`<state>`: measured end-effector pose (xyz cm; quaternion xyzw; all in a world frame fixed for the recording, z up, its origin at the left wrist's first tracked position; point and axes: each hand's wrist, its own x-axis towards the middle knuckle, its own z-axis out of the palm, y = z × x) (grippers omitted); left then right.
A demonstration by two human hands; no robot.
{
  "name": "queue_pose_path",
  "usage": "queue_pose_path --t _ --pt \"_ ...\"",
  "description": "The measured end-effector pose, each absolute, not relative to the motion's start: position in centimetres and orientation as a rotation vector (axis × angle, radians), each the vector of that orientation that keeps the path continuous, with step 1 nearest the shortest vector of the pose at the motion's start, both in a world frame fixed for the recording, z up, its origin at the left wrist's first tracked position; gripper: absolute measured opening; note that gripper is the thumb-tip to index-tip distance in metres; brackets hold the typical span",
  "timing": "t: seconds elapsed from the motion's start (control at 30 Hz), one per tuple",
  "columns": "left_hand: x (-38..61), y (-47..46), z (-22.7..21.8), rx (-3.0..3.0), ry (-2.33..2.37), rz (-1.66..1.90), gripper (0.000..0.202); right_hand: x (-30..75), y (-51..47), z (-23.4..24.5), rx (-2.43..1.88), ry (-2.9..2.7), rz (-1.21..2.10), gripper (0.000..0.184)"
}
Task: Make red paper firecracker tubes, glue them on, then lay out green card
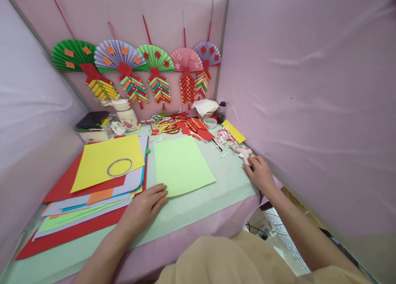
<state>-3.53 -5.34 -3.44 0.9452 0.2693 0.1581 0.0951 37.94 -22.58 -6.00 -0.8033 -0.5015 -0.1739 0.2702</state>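
A light green sheet of paper (pixel 184 166) lies flat on the table before me. My left hand (pixel 145 207) rests at its lower left corner, fingers stretched out, with the tips touching the edge. At the table's right side, my right hand (pixel 260 174) has its fingers around the handle of a pale pink glue gun (pixel 244 152), whose nozzle points up and left. The palm side of that hand is hidden.
On the left lies a stack of coloured paper (pixel 108 164) topped by a ring of tape (pixel 108 170). Behind are a thermos (pixel 126 119), paper strips (pixel 168 127), a bowl (pixel 208 108) and yellow paper (pixel 234 132). Paper fans (pixel 120 55) hang on the back wall; walls enclose both sides.
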Motion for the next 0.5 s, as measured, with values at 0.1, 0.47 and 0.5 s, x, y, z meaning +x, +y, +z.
queue_pose_path --t 0.1,0.47,0.5 --pt "-3.6 -5.4 -3.4 2.793 0.806 0.460 0.040 38.0 -22.6 -6.3 -2.180 -1.376 -0.512 0.033" --pt "-3.4 -5.6 -3.1 2.791 0.785 0.484 0.041 37.3 -22.3 -4.9 -2.101 -1.400 -0.551 0.029" --pt "-3.3 -5.6 -3.1 2.793 0.786 0.488 0.040 36.5 -22.1 -4.4 -2.063 -1.405 -0.535 0.031"
